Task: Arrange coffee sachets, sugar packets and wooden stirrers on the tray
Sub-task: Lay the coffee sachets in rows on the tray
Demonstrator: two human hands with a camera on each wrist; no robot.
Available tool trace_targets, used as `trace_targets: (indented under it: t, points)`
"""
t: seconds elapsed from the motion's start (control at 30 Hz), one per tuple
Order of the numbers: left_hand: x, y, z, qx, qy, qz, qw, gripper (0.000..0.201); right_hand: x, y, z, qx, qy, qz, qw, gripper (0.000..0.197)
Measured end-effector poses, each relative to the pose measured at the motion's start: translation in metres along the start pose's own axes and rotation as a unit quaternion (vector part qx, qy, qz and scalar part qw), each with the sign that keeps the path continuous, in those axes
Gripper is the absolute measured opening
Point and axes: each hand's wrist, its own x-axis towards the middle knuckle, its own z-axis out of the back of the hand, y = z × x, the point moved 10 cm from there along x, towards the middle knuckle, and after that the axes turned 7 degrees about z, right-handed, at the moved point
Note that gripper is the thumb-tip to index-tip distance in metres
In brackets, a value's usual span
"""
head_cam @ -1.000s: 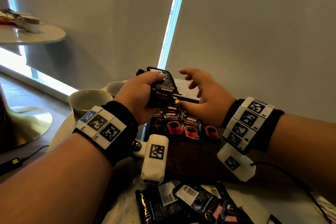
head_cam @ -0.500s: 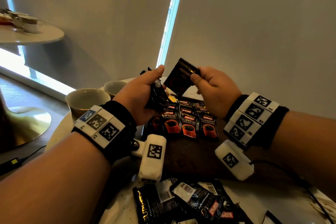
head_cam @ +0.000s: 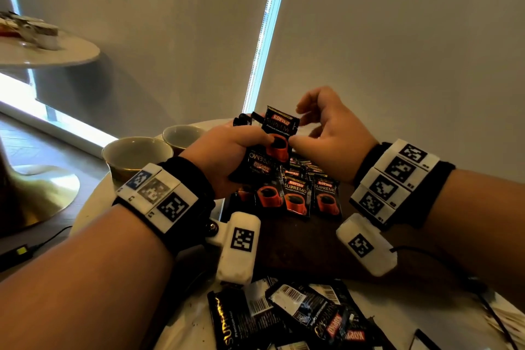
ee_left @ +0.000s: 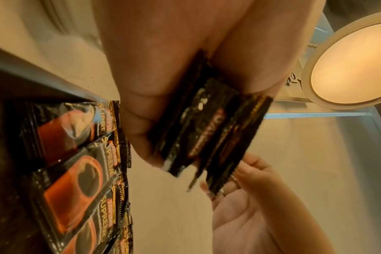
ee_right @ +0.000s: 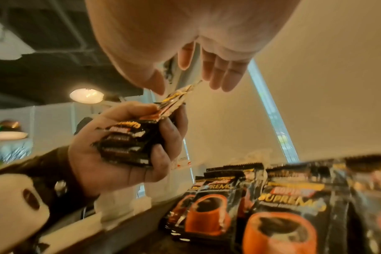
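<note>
My left hand point(head_cam: 241, 148) grips a stack of black coffee sachets point(head_cam: 255, 165) above the far end of the dark wooden tray point(head_cam: 298, 250). My right hand point(head_cam: 298, 131) pinches a single sachet point(head_cam: 279, 131) by its right edge, upright, printed face toward me, its lower end against the left thumb. The right wrist view shows that sachet point(ee_right: 178, 96) between thumb and forefinger, with the stack point(ee_right: 128, 141) in the left palm. A row of sachets point(head_cam: 295, 196) lies on the tray below both hands. The stack point(ee_left: 207, 130) is blurred in the left wrist view.
Several loose sachets point(head_cam: 298, 318) lie on the white table in front of the tray. Two cups point(head_cam: 136, 153) point(head_cam: 181, 133) stand to the left of the tray. A black cable point(head_cam: 454, 270) runs across the right side. Pale sticks point(head_cam: 505, 321) show at the lower right.
My right hand reached open to the stack, drew one sachet off it, lifted it back side out, then turned it printed face toward me and lowered it to the left thumb.
</note>
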Motion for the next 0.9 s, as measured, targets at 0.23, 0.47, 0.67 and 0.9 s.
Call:
trace_targets:
  t: [0.23, 0.47, 0.67, 0.9]
  points:
    - [-0.001, 0.0, 0.0, -0.004, 0.012, -0.005, 1.0, 0.05, -0.001, 0.026, -0.015, -0.093, 0.095, 0.078, 0.988, 0.042]
    - [-0.002, -0.001, -0.003, 0.011, 0.007, -0.006, 1.0, 0.055, -0.001, 0.019, -0.019, -0.096, 0.098, 0.066, 0.988, 0.061]
    - [-0.003, -0.002, -0.005, 0.009, 0.018, -0.003, 1.0, 0.058, -0.002, 0.011, -0.019, -0.08, 0.096, 0.043, 0.991, 0.056]
    - [-0.01, -0.033, 0.029, -0.115, -0.098, -0.095, 0.984, 0.007, -0.009, -0.02, -0.027, -0.062, 0.13, -0.07, 0.987, 0.052]
